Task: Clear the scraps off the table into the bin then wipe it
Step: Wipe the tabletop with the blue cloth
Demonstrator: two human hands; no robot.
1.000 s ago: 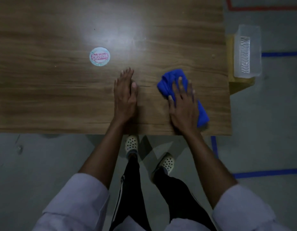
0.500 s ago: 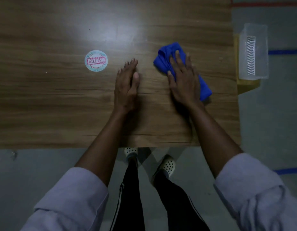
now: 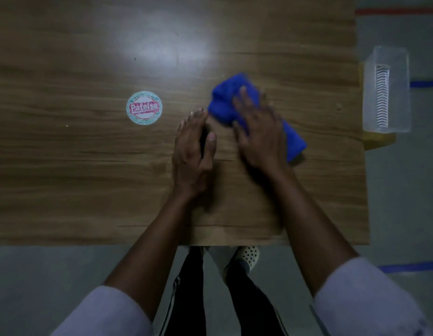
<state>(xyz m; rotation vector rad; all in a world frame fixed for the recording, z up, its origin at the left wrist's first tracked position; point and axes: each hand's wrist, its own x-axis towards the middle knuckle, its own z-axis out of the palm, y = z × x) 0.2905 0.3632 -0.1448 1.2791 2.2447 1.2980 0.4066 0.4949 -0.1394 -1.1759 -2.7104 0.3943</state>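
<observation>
With no scraps showing on the table, you look to be mid-wipe: your right hand presses flat on the blue cloth right of centre, your left hand rests flat beside it, and the left half probably remains to be wiped.

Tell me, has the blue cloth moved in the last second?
Yes. The blue cloth has slid away from the near edge of the table, ending about level with the round sticker and slightly closer to it.
</observation>
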